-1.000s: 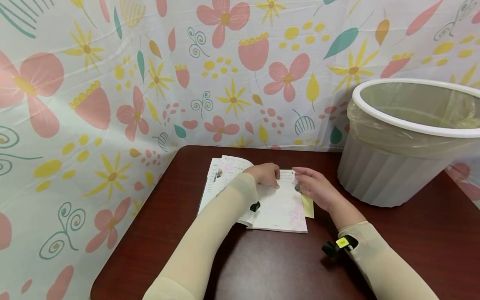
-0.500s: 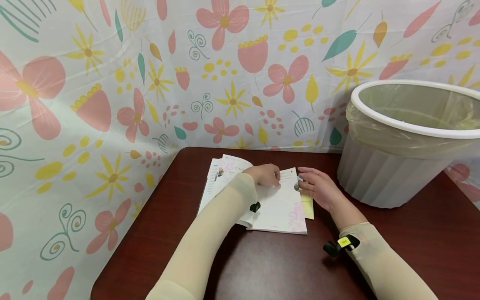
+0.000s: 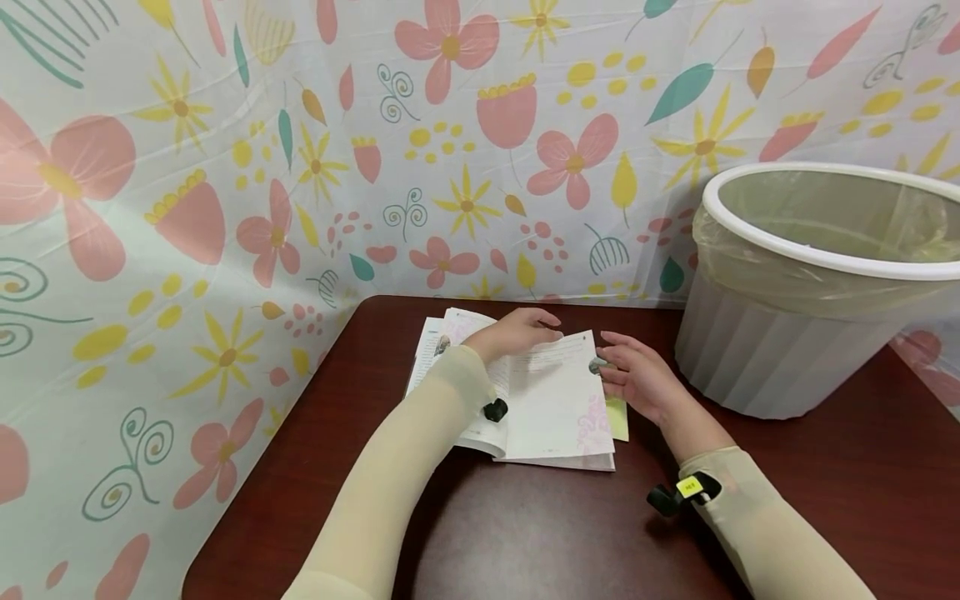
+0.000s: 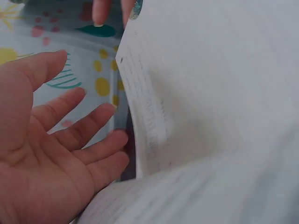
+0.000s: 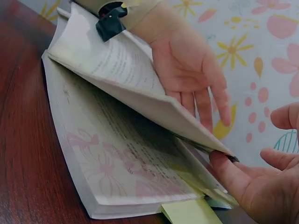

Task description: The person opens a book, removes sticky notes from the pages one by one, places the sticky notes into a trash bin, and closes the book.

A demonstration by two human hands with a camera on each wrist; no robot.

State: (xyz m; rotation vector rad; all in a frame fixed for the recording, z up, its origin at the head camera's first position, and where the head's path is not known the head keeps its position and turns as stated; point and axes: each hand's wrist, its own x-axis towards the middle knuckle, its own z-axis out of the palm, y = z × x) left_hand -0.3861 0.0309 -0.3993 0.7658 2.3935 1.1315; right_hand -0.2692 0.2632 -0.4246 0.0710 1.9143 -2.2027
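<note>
Book spread near the far side of the tabletop, and its right-hand leaves are up! 0.5 s ago the left hand sat with curled fingers over the upper right page; now it has shifted out to the 12 o'clock edge, fingers straighter. Left grip: released, nothing held, though whether a fingertip brushes the paper I cannot tell. Over at 3 o'clock, the right hand has barely budged. Its grip is released too, fingers loose and apart, but look in the right wrist view: the thumb is right at the rim of the raised leaves, apparently propping them. And there's change number 2, down at 5 o'clock: a gap now shows at the corner, those leaves parting from the lower page, its pink pattern in plain sight. My call: the leafing is midway, leaves lifted but not laid over, and with the left hand drawn off, that thumb looks like the main support; a slip there could drop them back. Yellow paper pokes out at 4 o'clock, and the lined bin stands apart from it all at 2 o'clock.
</note>
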